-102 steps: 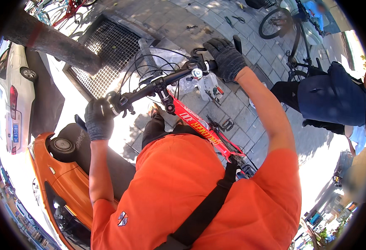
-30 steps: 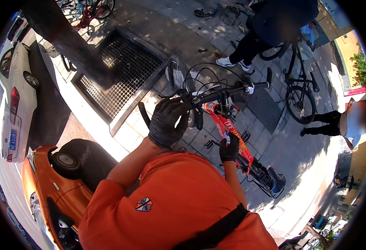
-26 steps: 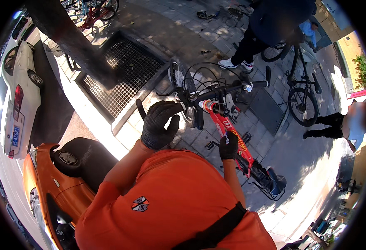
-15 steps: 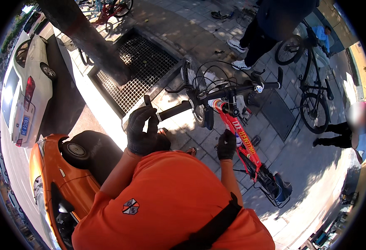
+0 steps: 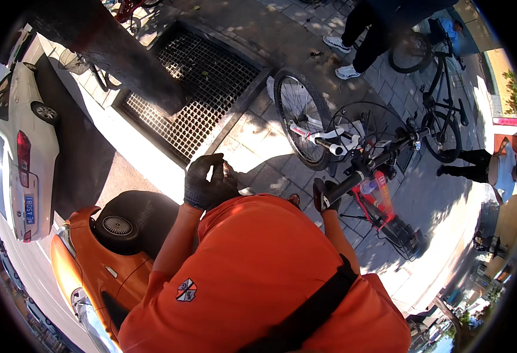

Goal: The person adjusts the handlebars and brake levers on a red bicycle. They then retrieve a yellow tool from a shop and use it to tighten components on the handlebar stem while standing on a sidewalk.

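My left hand point(image 5: 204, 181), in a black glove, is held in front of my orange shirt with its fingers curled toward the thumb. Whatever may be between those fingers is too small to make out. A red bicycle point(image 5: 382, 197) leans at my right, its black handlebar point(image 5: 358, 176) slanting toward me. Beside the near grip is my gloved right hand point(image 5: 331, 201), largely covered by the bar, so its hold is unclear. Beyond the bar, a front wheel point(image 5: 301, 117) and white fork point(image 5: 311, 134) are turned sideways.
A tree trunk point(image 5: 114, 59) rises from a metal grate point(image 5: 182, 126) ahead. An orange car point(image 5: 102, 253) and a white car point(image 5: 20, 153) stand at left. A person in white shoes point(image 5: 348, 72) is across the bicycle; another black bicycle point(image 5: 441, 88) stands at right.
The handlebar has swung round to the right and away from my left hand, and the front wheel now shows its side. My right hand has come beside the near grip.
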`<action>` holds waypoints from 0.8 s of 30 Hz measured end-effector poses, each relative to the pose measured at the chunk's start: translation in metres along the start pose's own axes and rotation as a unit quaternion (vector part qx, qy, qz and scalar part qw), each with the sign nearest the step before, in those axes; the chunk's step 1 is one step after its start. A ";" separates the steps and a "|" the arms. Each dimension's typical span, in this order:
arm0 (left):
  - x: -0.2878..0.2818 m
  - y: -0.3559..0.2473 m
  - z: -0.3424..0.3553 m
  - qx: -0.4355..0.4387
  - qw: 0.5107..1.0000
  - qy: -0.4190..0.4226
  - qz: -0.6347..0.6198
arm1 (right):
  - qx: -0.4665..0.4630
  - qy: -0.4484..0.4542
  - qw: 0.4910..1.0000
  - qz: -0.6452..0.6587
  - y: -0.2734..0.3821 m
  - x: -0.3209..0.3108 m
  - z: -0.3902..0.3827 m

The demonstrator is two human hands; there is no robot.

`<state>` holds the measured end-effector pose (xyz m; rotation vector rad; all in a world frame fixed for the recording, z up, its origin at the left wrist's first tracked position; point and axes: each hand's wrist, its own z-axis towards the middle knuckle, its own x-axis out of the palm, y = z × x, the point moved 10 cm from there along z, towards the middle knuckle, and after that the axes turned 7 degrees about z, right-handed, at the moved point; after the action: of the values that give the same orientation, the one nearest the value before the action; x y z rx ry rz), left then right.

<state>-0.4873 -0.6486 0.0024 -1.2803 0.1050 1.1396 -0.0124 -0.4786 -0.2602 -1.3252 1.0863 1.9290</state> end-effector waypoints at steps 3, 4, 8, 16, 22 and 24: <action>-0.033 0.060 0.028 -0.026 0.999 0.040 0.023 | 0.083 0.006 0.996 0.027 0.044 0.011 0.014; -0.038 0.076 0.041 -0.022 0.997 0.062 0.039 | 0.172 0.065 0.982 0.048 0.044 0.022 0.016; -0.040 0.127 0.097 -0.017 0.997 0.072 0.003 | 0.365 0.073 0.923 0.100 0.099 0.002 0.025; 0.112 0.212 0.216 -0.052 0.984 0.159 -0.067 | 0.461 0.217 0.857 0.078 0.103 0.109 -0.019; 0.141 0.395 0.207 -0.192 0.901 0.374 0.108 | 0.610 0.172 0.753 0.179 0.126 0.186 0.007; 0.119 0.454 0.195 -0.069 0.805 0.502 0.310 | 0.648 0.131 0.718 0.216 0.137 0.193 0.036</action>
<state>-0.8496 -0.4883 -0.3164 -1.9488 1.3362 0.8637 -0.2082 -0.5192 -0.3919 -0.4795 2.3737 0.6571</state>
